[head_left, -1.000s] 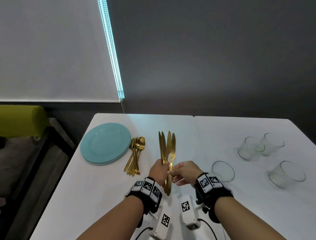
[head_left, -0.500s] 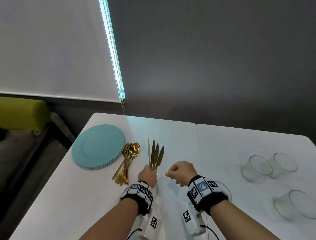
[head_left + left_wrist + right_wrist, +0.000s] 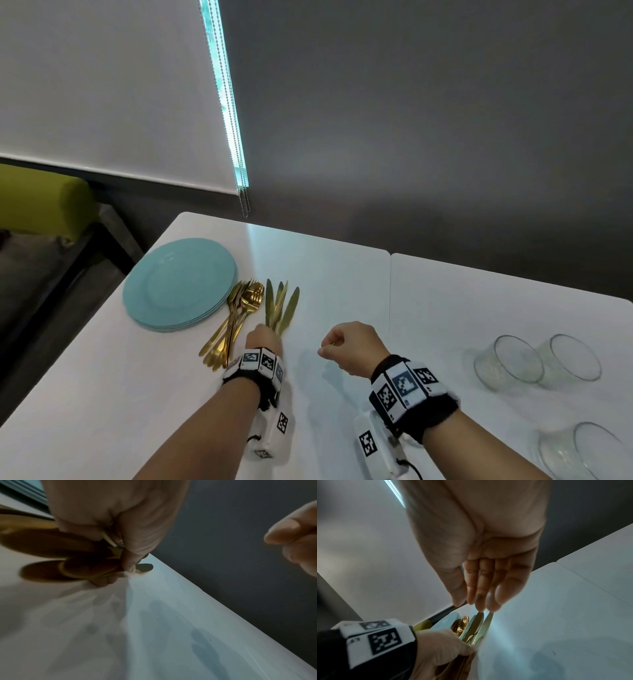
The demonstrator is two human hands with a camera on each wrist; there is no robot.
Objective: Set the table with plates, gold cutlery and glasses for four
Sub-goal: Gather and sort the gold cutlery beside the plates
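Gold knives (image 3: 281, 307), a small bunch of them, sit in my left hand (image 3: 263, 343), my fingers (image 3: 126, 559) curled tight round the handles while the blades fan out low over the white table (image 3: 325, 284), pointing away from me. The left wrist view shows the handle ends down at the tabletop; whether they touch it I cannot tell. My right hand (image 3: 352, 346) hangs just beside the left, above the table, holding nothing; in the head view it looks loosely curled, while the right wrist view shows its fingers (image 3: 481, 588) lying together and nearly straight. Just left of the knives lies a heap of gold forks and spoons (image 3: 236, 318), handles toward me. Next to that heap, toward the table's far left corner, stands a stack of turquoise plates (image 3: 178, 284). On the right half of the table, well apart from my hands, I see 3 clear glasses (image 3: 508, 363): 2 close together, 1 nearer me at the frame's edge. A window blind (image 3: 102, 85) and its bead chain (image 3: 239, 144) hang behind.
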